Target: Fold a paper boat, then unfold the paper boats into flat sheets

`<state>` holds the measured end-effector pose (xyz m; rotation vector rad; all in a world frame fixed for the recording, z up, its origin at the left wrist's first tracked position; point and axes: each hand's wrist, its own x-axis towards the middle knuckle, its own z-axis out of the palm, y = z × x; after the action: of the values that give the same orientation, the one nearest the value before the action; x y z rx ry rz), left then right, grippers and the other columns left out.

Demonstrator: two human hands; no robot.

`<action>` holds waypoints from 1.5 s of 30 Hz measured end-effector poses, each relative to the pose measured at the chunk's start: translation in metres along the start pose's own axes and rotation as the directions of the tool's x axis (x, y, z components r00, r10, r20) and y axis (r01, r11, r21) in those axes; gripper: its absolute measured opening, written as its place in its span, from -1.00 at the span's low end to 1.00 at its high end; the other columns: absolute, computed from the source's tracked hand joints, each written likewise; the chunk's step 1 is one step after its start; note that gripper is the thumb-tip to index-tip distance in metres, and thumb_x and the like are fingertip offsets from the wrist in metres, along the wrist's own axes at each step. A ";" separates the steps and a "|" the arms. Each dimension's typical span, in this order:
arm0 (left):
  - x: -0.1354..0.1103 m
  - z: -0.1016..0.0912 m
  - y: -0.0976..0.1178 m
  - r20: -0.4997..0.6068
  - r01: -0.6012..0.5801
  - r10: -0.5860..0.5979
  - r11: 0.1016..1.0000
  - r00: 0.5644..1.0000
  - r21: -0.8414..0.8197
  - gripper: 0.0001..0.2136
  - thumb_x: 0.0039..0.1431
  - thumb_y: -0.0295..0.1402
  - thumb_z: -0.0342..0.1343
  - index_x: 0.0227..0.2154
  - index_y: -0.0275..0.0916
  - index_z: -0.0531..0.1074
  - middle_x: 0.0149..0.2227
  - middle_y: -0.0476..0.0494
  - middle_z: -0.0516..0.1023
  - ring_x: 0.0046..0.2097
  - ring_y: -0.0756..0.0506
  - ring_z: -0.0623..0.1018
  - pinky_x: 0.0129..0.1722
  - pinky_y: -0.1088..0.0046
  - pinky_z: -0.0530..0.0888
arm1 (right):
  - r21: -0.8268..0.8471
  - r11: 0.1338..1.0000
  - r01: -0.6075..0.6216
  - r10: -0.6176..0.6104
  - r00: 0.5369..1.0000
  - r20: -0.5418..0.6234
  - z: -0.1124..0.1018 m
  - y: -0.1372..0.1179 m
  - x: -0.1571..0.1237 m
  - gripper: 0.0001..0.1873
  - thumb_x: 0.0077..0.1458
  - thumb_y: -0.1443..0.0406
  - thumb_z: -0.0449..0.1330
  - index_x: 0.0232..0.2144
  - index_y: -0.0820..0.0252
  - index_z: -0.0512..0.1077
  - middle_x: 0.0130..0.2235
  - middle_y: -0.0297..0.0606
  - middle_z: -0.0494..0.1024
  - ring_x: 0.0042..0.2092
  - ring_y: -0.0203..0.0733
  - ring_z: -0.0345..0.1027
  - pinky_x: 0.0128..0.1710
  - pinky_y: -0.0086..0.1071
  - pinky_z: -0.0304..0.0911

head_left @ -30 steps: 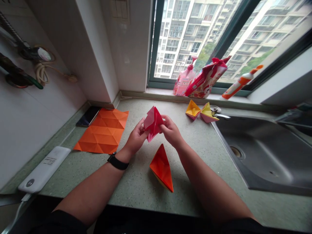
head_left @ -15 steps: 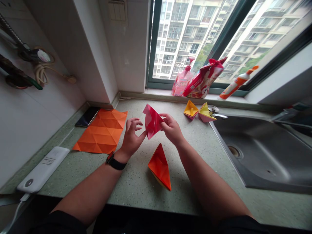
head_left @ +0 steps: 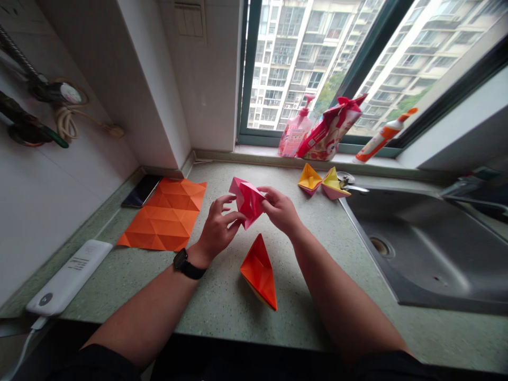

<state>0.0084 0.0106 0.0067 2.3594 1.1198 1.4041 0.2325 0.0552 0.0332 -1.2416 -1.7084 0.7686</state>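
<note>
A folded red and pink paper piece [head_left: 247,200] is held just above the speckled green counter [head_left: 222,296]. My right hand [head_left: 280,210] pinches its right side. My left hand [head_left: 217,228], with a black watch on the wrist, grips its lower left edge with thumb and fingers. Below the hands an orange folded paper boat [head_left: 259,271] lies on the counter. A creased orange paper sheet [head_left: 164,214] lies flat to the left.
Two small yellow and pink folded paper pieces [head_left: 322,181] sit by the steel sink [head_left: 428,243]. A phone [head_left: 141,190] and a white power bank [head_left: 67,277] lie at the left. Red pouches [head_left: 317,132] and an orange-capped bottle [head_left: 381,137] stand on the window sill.
My left hand let go of the red paper, opened, then closed on it again. The paper turned and tilted between the hands. The orange boat and sheet stayed put.
</note>
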 end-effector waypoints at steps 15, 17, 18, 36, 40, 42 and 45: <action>0.000 0.000 0.002 -0.039 -0.077 0.085 0.982 0.996 0.171 -0.88 0.41 -0.51 0.10 -0.12 -0.16 0.47 0.14 -0.27 0.50 0.14 -0.24 0.50 0.20 0.05 0.53 | -0.107 0.992 -0.074 0.069 0.997 -0.045 -0.021 0.005 0.008 -0.53 0.09 0.27 0.18 0.05 0.10 0.59 -0.46 -0.41 0.55 -0.41 -0.23 0.36 -0.36 -0.37 0.22; 0.001 0.000 0.001 -0.053 -0.051 0.062 0.980 0.997 0.190 -0.87 0.42 -0.51 0.08 -0.10 -0.16 0.45 0.14 -0.28 0.50 0.15 -0.24 0.51 0.21 0.06 0.51 | -0.032 0.992 -0.119 0.117 0.991 -0.060 -0.023 0.006 0.010 -0.52 0.08 0.24 0.19 0.06 0.12 0.56 -0.45 -0.41 0.55 -0.42 -0.22 0.36 -0.37 -0.36 0.24; 0.001 -0.001 0.000 -0.062 -0.035 0.048 0.980 0.997 0.198 -0.87 0.43 -0.50 0.07 -0.09 -0.16 0.44 0.14 -0.28 0.49 0.15 -0.24 0.51 0.21 0.06 0.51 | 0.017 0.990 -0.138 0.139 0.988 -0.067 -0.025 0.006 0.011 -0.51 0.06 0.22 0.20 0.06 0.12 0.55 -0.44 -0.41 0.54 -0.42 -0.23 0.35 -0.37 -0.36 0.25; 0.006 -0.008 -0.010 -0.276 0.061 -0.058 0.998 0.959 0.002 -0.77 0.44 -0.47 -0.04 0.06 -0.16 0.39 0.10 -0.25 0.51 0.20 -0.22 0.51 0.30 0.04 0.44 | 0.324 0.944 -0.067 0.088 0.995 -0.050 -0.028 -0.003 0.012 -0.52 0.12 0.12 0.25 0.07 0.10 0.47 -0.39 -0.41 0.51 -0.41 -0.24 0.33 -0.39 -0.35 0.27; 0.005 -0.010 0.000 -0.195 -0.036 0.027 0.998 0.980 -0.043 -0.64 0.48 -0.38 0.02 0.27 -0.13 0.28 0.21 -0.29 0.48 0.26 -0.23 0.50 0.33 0.01 0.43 | 0.155 0.988 -0.009 0.012 1.000 -0.021 -0.021 0.002 0.008 -0.55 0.23 0.15 0.19 0.14 0.07 0.46 -0.37 -0.40 0.53 -0.38 -0.22 0.37 -0.33 -0.33 0.29; 0.003 -0.006 0.001 -0.123 -0.009 -0.003 0.996 0.992 -0.092 -0.56 0.48 -0.34 0.04 0.36 -0.12 0.19 0.27 -0.34 0.42 0.24 -0.23 0.53 0.29 0.02 0.48 | 0.122 0.992 0.012 -0.013 1.000 0.006 -0.016 0.002 0.006 -0.58 0.27 0.15 0.16 0.14 0.06 0.48 -0.34 -0.37 0.56 -0.36 -0.21 0.40 -0.31 -0.32 0.30; 0.001 0.000 -0.001 -0.075 0.095 -0.107 0.984 0.991 -0.151 -0.52 0.49 -0.30 0.03 0.40 -0.13 0.15 0.33 -0.39 0.34 0.13 -0.20 0.60 0.19 0.10 0.57 | 0.113 0.993 0.034 -0.037 0.999 0.023 -0.009 0.000 0.003 -0.65 0.31 0.13 0.14 0.08 0.04 0.51 -0.29 -0.33 0.62 -0.33 -0.19 0.42 -0.29 -0.33 0.32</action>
<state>0.0085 0.0123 0.0070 2.1312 1.0993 1.5060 0.2400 0.0577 0.0376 -1.1260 -1.6788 0.8512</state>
